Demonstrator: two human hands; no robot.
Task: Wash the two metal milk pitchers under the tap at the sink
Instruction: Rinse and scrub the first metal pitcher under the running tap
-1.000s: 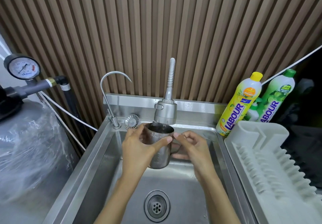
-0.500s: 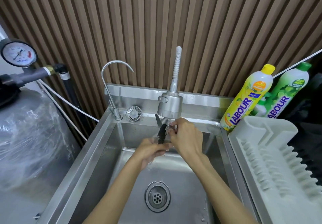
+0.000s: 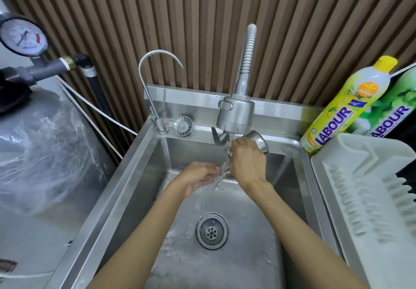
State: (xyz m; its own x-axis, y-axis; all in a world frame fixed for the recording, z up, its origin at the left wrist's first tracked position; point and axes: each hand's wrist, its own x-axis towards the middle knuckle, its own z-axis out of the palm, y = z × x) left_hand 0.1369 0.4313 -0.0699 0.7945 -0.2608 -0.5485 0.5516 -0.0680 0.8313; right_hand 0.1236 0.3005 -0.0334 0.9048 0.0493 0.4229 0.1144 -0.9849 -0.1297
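Observation:
One metal milk pitcher (image 3: 258, 140) is tipped on its side just under the tap's spray head (image 3: 235, 115), to the right of the stream. My right hand (image 3: 246, 164) grips it from the front and covers most of its body and handle. Water runs from the pitcher and tap down into the steel sink (image 3: 180, 151). My left hand (image 3: 199, 178) is lower and to the left, fingers relaxed in the falling water, holding nothing. No second pitcher is in view.
A drain (image 3: 212, 231) sits mid-basin. A thin gooseneck tap (image 3: 155, 68) and a strainer cap (image 3: 182, 126) stand at the back left rim. Right of the sink are a white dish rack (image 3: 369, 198) and yellow (image 3: 344, 108) and green (image 3: 396, 113) soap bottles. A plastic-wrapped tank (image 3: 40, 144) is on the left.
My left hand has let go of the pitcher and dropped lower into the stream. My right hand has tipped the pitcher over to the right under the spray head.

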